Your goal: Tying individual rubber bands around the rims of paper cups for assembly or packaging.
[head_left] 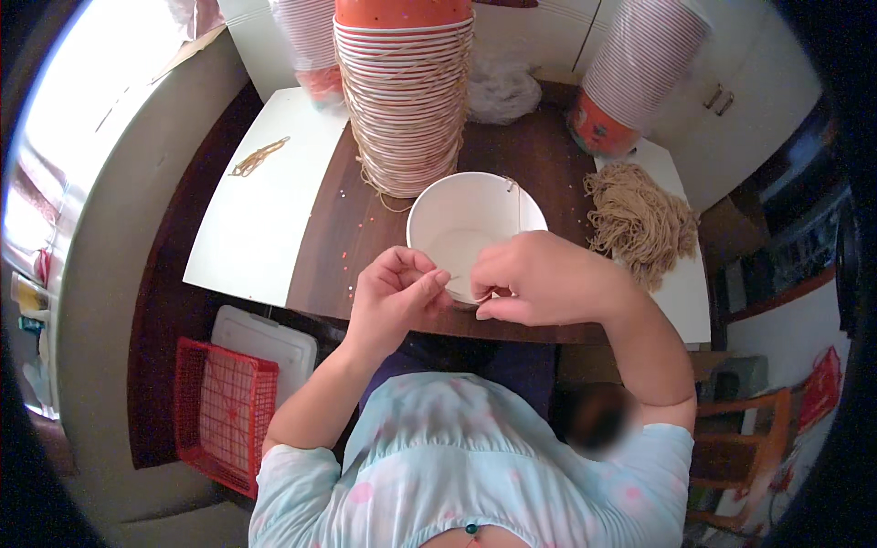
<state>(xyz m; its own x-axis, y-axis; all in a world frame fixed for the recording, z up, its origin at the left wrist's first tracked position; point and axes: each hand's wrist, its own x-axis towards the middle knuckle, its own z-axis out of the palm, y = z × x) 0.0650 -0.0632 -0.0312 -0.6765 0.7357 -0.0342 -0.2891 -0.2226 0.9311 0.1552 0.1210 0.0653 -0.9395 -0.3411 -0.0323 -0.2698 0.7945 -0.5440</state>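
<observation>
A white paper bucket (475, 205) stands at the table's near edge, its open mouth toward me. From a small hole at its far right rim, a thin string (520, 205) runs down across the inside and passes behind my right hand. My right hand (539, 279) is closed at the near right rim, fingers curled around the string; its fingertips are partly hidden. Beside it on the left, my left hand (402, 290) pinches thumb and forefinger together, a fine strand just showing at their tips.
A tall stack of buckets (402, 110) with strings hanging off it stands behind. Wrapped bucket stacks (644, 64) flank it. A heap of tan strings (642, 219) lies right, a few strings (260, 157) left. A red basket (224, 416) sits below, left.
</observation>
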